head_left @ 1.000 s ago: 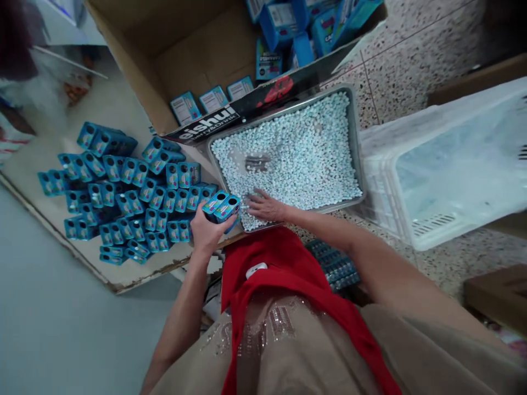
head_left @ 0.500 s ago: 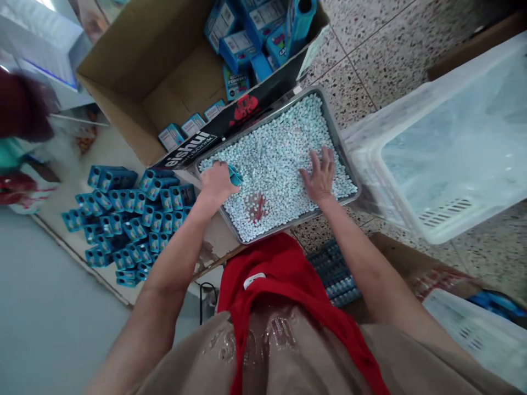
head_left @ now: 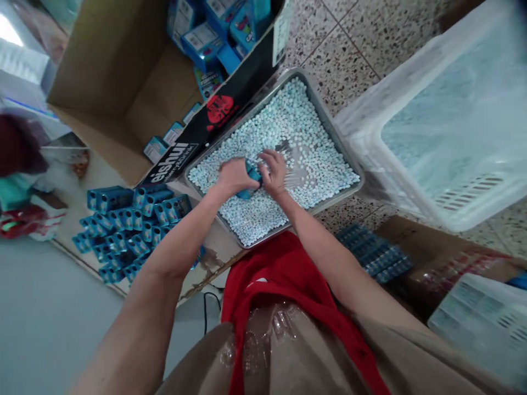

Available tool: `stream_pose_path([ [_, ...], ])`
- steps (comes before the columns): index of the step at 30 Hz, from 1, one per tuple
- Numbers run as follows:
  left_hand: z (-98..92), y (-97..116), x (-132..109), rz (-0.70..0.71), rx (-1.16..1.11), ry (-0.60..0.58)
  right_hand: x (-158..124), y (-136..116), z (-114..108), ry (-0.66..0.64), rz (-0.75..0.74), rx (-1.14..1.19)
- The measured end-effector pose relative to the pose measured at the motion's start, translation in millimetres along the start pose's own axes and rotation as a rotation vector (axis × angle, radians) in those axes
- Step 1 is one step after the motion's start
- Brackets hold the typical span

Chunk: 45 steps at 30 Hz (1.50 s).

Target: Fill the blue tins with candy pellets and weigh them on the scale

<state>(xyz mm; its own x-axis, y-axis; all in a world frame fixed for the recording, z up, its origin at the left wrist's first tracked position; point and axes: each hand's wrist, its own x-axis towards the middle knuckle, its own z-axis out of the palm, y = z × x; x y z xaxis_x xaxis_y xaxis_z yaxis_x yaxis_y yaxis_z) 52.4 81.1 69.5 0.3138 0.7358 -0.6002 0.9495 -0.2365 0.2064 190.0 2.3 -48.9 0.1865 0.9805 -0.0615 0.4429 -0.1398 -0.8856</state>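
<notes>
In the middle of the frame, over the metal tray [head_left: 294, 176], the left hand [head_left: 231, 176] is wrapped around a small blue box [head_left: 250, 172], fingers closed on its sides just above the bed of pale blue pellets [head_left: 317, 159]. The right hand [head_left: 275, 174] sits right against the box, fingers bent towards its end. Whether they pinch any pellets I can't make out from here. The box looks like thin card, so I'd guess it is light and easy to crush. It is best gripped across its flat side walls, not squeezed at the open end. The pellets look hard, loose and apt to roll. More blue boxes [head_left: 132, 225] are stacked at lower left, with a cardboard carton [head_left: 123, 71] above them.
</notes>
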Motion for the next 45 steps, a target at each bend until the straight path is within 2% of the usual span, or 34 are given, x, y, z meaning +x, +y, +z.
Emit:
stream_pose_path([
  [2,5.9,-5.6,2.9,0.043,-0.084,0.032,1.3,-8.2,4.8,0.115,0.140,0.294],
  [5,14.6,-22.9,-11.2,0.103,-0.253,0.123,6.3,-23.6,1.7,0.151,0.263,0.555],
  [9,34.4,-43.2,-55.3,0.170,-0.504,0.372,11.7,-57.5,-19.5,0.024,0.193,0.676],
  [12,54.7,-43.5,-79.4,0.143,-0.619,0.487,13.0,-87.2,-33.6,-0.071,0.146,0.734],
  [16,70.3,-35.1,-84.0,0.091,-0.670,0.541,12.3,-115.4,-40.7,-0.063,0.130,0.766],
  [23,65.5,-40.0,-77.8,0.103,-0.681,0.626,9.9,-132.3,-46.8,-0.042,0.025,0.676],
  [26,64.0,-39.7,-76.9,0.164,-0.673,0.587,8.5,-133.8,-44.6,-0.063,-0.045,0.660],
  [32,63.7,-32.3,-72.3,0.123,-0.657,0.552,-12.6,-140.0,-30.4,-0.067,-0.159,0.546],
  [35,59.7,-41.6,-76.3,0.099,-0.651,0.548,-28.8,-135.0,-40.3,-0.176,-0.220,0.491],
  [38,53.8,-61.2,-87.3,0.079,-0.619,0.533,-22.1,-109.3,-63.7,-0.208,-0.261,0.263],
  [40,50.4,-74.7,-94.6,0.054,-0.565,0.479,3.3,-79.7,-76.8,-0.149,-0.298,0.055],
  [42,47.9,-84.2,-97.0,-0.047,-0.481,0.410,40.8,-44.9,-80.6,-0.109,-0.341,-0.150],
  [45,44.6,-89.5,-84.5,-0.244,-0.372,0.316,93.8,1.6,-66.3,-0.112,-0.387,-0.346],
])
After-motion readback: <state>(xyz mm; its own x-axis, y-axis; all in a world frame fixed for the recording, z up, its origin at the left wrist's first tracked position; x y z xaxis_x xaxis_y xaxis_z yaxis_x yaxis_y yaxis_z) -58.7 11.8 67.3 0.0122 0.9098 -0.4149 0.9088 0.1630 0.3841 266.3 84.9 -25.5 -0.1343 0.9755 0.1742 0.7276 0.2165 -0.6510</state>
